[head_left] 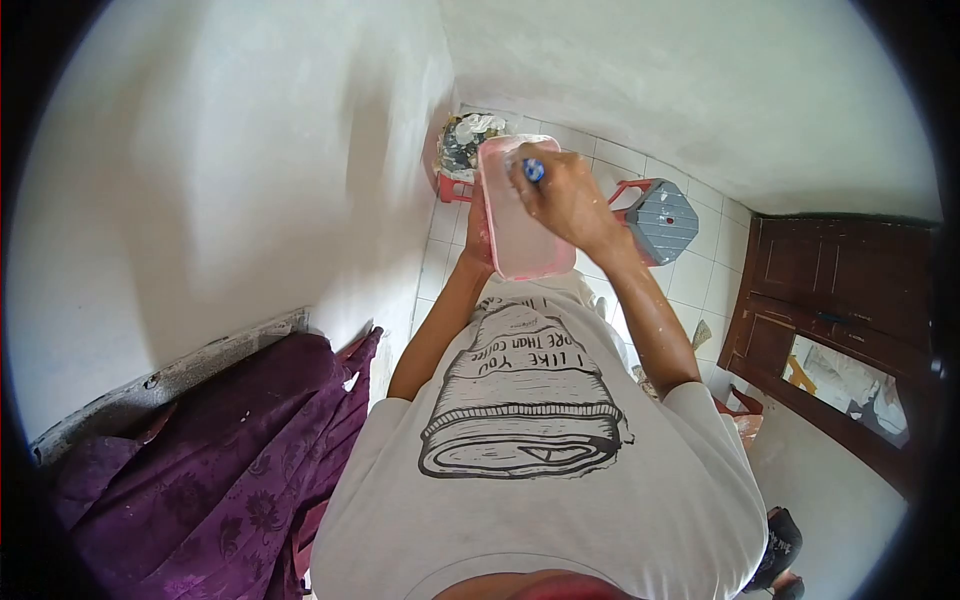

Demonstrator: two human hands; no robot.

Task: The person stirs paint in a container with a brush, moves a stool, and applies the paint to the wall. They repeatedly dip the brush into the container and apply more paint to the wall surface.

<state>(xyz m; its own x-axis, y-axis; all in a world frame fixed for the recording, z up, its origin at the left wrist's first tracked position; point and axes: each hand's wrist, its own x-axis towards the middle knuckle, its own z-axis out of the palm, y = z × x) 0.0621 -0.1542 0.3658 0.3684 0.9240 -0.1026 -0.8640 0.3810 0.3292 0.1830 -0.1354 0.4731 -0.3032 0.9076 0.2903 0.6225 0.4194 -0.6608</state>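
Note:
In front of my chest is a pink rectangular plastic tub (pixel 535 274) with whitish stuff coating its inside. My left hand (pixel 480 236) is wrapped around its left side, most of the fingers hidden behind it. Over the tub's far end, my right hand (pixel 567 198) is closed around a handle with a blue end (pixel 534 171). The handle's end points toward me, and the tool's working part is hidden behind the hand, so its kind does not show. Pale specks dot my right forearm.
Beyond the tub, a red stool (pixel 456 188) bears a cluttered heap. A grey-topped stool (pixel 662 222) stands right of it on white floor tiles. Walls rise left and ahead. Purple cloth (pixel 240 450) hangs at left; a dark wooden cabinet (pixel 835 275) is at right.

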